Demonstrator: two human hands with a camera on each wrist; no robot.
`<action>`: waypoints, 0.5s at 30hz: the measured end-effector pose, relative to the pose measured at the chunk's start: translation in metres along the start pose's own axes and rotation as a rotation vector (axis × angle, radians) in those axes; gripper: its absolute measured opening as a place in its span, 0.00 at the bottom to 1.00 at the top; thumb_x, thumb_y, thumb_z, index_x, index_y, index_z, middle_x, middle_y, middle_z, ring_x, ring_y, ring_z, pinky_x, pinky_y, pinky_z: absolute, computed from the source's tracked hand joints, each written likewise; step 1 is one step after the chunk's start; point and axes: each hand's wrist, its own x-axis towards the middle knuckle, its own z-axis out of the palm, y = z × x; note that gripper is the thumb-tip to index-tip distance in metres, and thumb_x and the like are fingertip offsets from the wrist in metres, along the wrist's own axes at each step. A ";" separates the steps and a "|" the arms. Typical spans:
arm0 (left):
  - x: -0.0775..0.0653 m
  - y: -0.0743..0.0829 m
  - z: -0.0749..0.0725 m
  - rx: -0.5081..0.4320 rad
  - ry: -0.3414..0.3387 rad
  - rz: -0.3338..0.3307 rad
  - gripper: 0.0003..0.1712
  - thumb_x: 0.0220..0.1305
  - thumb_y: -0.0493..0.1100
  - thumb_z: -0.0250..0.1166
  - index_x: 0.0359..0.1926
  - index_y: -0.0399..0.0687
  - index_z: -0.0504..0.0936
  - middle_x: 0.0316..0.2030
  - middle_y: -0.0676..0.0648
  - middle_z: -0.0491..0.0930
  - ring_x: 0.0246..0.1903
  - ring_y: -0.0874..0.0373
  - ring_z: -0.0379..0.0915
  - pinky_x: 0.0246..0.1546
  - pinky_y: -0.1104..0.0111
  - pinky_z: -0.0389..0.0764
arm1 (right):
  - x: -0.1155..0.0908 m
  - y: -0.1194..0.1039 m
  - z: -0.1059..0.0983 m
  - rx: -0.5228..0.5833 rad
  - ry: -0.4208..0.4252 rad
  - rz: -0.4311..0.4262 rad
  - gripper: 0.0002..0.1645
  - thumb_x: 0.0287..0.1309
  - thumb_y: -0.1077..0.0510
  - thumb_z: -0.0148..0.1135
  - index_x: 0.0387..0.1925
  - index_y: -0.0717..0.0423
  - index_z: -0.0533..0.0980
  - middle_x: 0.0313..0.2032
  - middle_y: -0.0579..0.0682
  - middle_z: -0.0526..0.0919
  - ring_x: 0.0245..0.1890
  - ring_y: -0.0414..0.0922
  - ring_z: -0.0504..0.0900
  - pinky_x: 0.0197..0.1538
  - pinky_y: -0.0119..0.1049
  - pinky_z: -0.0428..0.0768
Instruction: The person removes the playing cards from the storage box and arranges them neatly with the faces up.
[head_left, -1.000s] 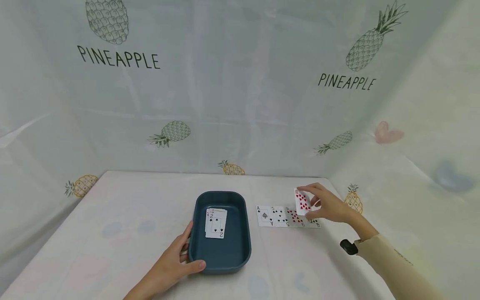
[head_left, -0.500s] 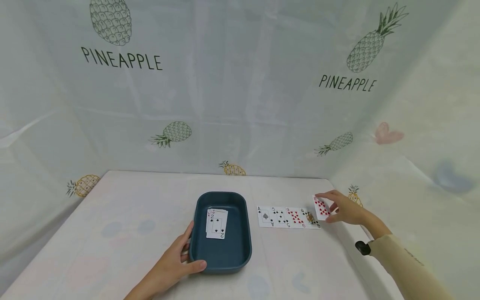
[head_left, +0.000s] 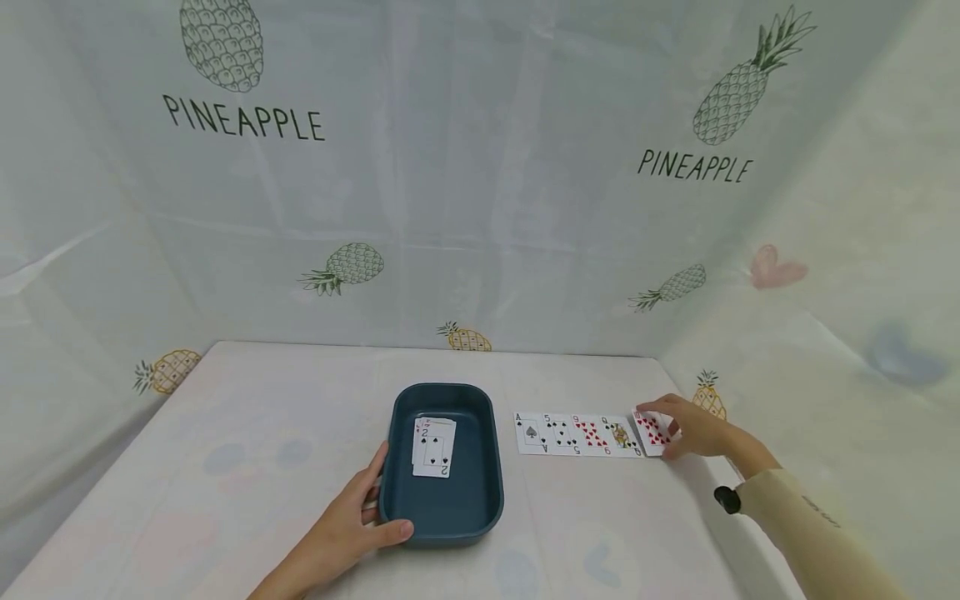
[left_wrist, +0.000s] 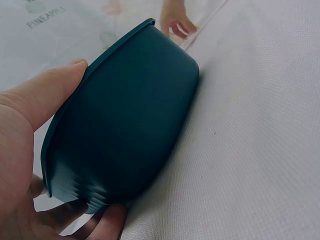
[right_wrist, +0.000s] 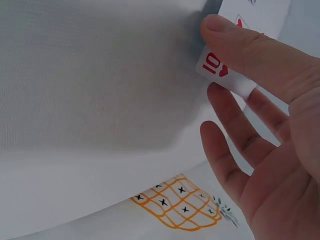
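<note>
In the head view my left hand [head_left: 347,518] grips the left side of a dark blue tray [head_left: 450,510], thumb at the near corner. The left wrist view shows the thumb on the tray's rim and the fingers curled against its side wall [left_wrist: 125,105]. A small stack of playing cards, a two of spades [head_left: 434,450] on top, lies in the tray. At the right, my right hand [head_left: 693,429] pinches a ten of hearts [head_left: 651,432] by its edges, thumb on the near end. It is slightly tilted beside the queen card [head_left: 621,436].
Face-up cards lie in a row to the right of the tray: an ace of spades [head_left: 530,432], a five [head_left: 559,434], a red nine [head_left: 591,435] and the queen. A white cloth covers the table [head_left: 262,467]. Pineapple-print sheeting [head_left: 480,183] hangs around the sides.
My right hand has carried the ten of hearts right, from above the queen to the row's right end, and lowered it close to the table. The left hand and tray stay in place.
</note>
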 end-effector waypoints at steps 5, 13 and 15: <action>0.000 0.000 0.000 0.003 0.004 -0.008 0.68 0.61 0.49 0.81 0.88 0.59 0.42 0.77 0.30 0.57 0.66 0.41 0.77 0.58 0.61 0.86 | 0.002 -0.002 0.002 -0.003 -0.040 0.012 0.49 0.47 0.68 0.82 0.73 0.58 0.73 0.66 0.64 0.70 0.48 0.53 0.82 0.42 0.39 0.81; 0.000 0.000 0.000 -0.001 -0.003 0.007 0.67 0.62 0.49 0.80 0.88 0.59 0.41 0.77 0.30 0.56 0.67 0.40 0.76 0.57 0.62 0.86 | 0.007 -0.004 0.003 -0.041 -0.073 0.058 0.48 0.48 0.71 0.80 0.72 0.58 0.73 0.67 0.65 0.70 0.48 0.52 0.79 0.44 0.42 0.80; 0.001 0.000 0.000 -0.006 -0.009 0.012 0.67 0.63 0.49 0.80 0.88 0.59 0.40 0.78 0.30 0.55 0.67 0.41 0.76 0.57 0.63 0.86 | 0.007 -0.005 0.002 -0.047 -0.083 0.081 0.48 0.48 0.70 0.80 0.73 0.57 0.74 0.67 0.65 0.70 0.49 0.54 0.79 0.45 0.45 0.81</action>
